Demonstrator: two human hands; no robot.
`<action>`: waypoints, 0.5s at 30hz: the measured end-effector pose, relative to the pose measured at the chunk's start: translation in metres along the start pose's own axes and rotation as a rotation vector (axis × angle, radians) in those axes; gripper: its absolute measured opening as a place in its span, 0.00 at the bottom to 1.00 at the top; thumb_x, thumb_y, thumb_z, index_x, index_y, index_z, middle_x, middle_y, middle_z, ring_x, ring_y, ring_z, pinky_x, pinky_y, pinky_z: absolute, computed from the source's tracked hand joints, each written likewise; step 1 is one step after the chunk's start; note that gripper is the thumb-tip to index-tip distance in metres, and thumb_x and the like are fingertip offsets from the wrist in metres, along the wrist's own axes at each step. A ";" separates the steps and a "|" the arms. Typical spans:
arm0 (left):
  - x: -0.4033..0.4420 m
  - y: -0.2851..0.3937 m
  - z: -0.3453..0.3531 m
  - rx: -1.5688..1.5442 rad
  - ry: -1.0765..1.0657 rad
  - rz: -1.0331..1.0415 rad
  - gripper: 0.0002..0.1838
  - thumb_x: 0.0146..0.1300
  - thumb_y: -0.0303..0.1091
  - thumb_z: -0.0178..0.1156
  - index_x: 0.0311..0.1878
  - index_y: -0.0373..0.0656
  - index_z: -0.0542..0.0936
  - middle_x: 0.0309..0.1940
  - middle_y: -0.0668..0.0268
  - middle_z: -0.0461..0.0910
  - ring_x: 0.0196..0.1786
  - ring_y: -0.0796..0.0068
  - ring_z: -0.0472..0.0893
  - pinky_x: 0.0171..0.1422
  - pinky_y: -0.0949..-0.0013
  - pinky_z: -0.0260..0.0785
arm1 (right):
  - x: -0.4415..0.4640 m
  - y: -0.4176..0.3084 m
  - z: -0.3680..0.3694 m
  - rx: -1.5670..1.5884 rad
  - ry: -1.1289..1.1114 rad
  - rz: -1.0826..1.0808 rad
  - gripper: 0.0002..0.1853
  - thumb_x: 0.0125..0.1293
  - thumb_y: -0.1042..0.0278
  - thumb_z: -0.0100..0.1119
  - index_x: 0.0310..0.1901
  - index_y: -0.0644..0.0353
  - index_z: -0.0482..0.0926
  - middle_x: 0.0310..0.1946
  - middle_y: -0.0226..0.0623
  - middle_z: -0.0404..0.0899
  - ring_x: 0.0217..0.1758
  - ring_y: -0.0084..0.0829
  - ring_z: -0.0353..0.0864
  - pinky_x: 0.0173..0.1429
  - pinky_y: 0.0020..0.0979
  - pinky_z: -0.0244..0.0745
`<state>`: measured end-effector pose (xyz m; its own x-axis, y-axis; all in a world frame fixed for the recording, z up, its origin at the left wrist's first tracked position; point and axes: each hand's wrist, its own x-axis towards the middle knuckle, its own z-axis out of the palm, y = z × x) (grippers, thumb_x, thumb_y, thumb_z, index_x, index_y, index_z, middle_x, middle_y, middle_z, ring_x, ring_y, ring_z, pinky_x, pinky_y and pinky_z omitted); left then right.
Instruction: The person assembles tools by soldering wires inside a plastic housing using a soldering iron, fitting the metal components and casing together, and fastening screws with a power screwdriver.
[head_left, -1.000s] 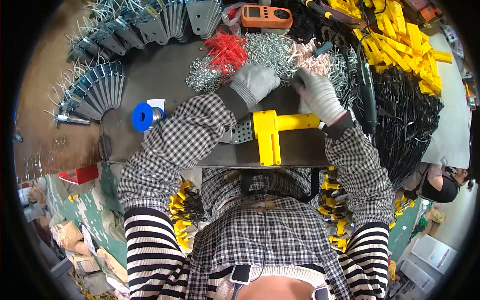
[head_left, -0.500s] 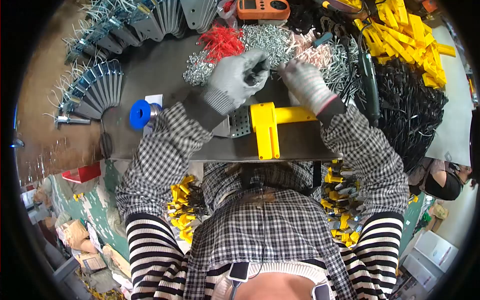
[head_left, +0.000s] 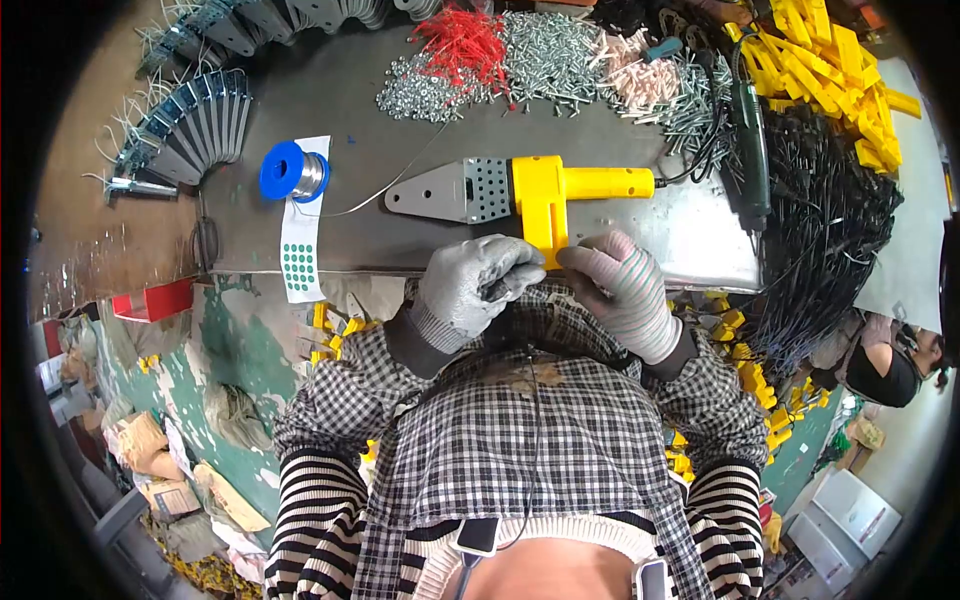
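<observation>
A yellow tool (head_left: 540, 200) with a grey perforated metal plate (head_left: 440, 192) lies flat on the dark worktop. My left hand (head_left: 480, 285), in a grey glove, is at the lower end of the tool's yellow handle block, fingers curled together. On the other side of that end is my right hand (head_left: 620, 290), in a striped glove, with thumb and fingers pinched. Whatever either hand holds is too small or hidden to name. Beyond the tool lie silver screws (head_left: 550, 60), small metal nuts (head_left: 420, 90), red ties (head_left: 465, 45) and pale pink sleeves (head_left: 635, 80).
A blue spool of wire (head_left: 285, 171) stands on a white strip with green dots (head_left: 300, 265) at the left. A black electric screwdriver (head_left: 750, 150), black cables (head_left: 820, 220) and yellow parts (head_left: 830, 70) are at the right. Grey plates with wires (head_left: 195, 120) fan out at the left.
Both hands have come back from the screw piles towards my body, to the table's front edge. The tool's plate and the dotted strip are now uncovered.
</observation>
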<state>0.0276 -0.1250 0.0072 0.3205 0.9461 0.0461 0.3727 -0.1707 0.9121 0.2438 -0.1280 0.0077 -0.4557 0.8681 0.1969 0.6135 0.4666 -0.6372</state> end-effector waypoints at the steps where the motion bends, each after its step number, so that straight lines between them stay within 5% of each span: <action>1: 0.000 -0.001 0.002 0.066 0.017 0.017 0.06 0.55 0.24 0.69 0.35 0.38 0.80 0.30 0.63 0.82 0.32 0.73 0.82 0.37 0.70 0.73 | -0.003 -0.001 0.001 -0.076 0.026 -0.051 0.19 0.49 0.77 0.64 0.46 0.54 0.81 0.36 0.38 0.77 0.35 0.41 0.78 0.40 0.39 0.76; 5: -0.001 -0.006 0.009 0.152 0.054 0.011 0.08 0.55 0.25 0.69 0.36 0.39 0.79 0.29 0.65 0.82 0.31 0.76 0.82 0.36 0.71 0.73 | -0.005 -0.001 0.000 -0.232 0.020 -0.151 0.19 0.48 0.78 0.63 0.45 0.55 0.80 0.37 0.39 0.76 0.35 0.43 0.78 0.40 0.38 0.76; 7: -0.001 -0.005 0.012 0.073 0.029 -0.142 0.09 0.58 0.24 0.68 0.39 0.39 0.78 0.29 0.67 0.82 0.30 0.82 0.79 0.36 0.76 0.72 | -0.001 0.012 0.002 0.028 0.049 0.131 0.17 0.49 0.78 0.63 0.44 0.56 0.80 0.34 0.39 0.76 0.35 0.43 0.78 0.40 0.36 0.75; 12: -0.001 -0.020 0.023 -0.317 0.046 -0.168 0.08 0.63 0.23 0.64 0.43 0.38 0.76 0.31 0.74 0.77 0.31 0.91 0.72 0.36 0.84 0.66 | 0.082 0.015 -0.010 0.024 0.254 0.032 0.08 0.53 0.73 0.66 0.36 0.58 0.81 0.30 0.40 0.76 0.36 0.43 0.78 0.39 0.37 0.73; 15: -0.003 -0.018 0.024 -0.367 0.047 -0.174 0.08 0.64 0.23 0.63 0.44 0.38 0.75 0.30 0.77 0.74 0.31 0.93 0.70 0.35 0.86 0.63 | 0.104 0.031 0.006 0.005 0.186 -0.018 0.08 0.55 0.67 0.67 0.35 0.58 0.82 0.31 0.39 0.78 0.37 0.44 0.77 0.42 0.40 0.73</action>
<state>0.0409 -0.1312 -0.0188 0.2365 0.9653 -0.1107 0.0793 0.0944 0.9924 0.2111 -0.0240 0.0038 -0.3395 0.8762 0.3421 0.6029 0.4819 -0.6358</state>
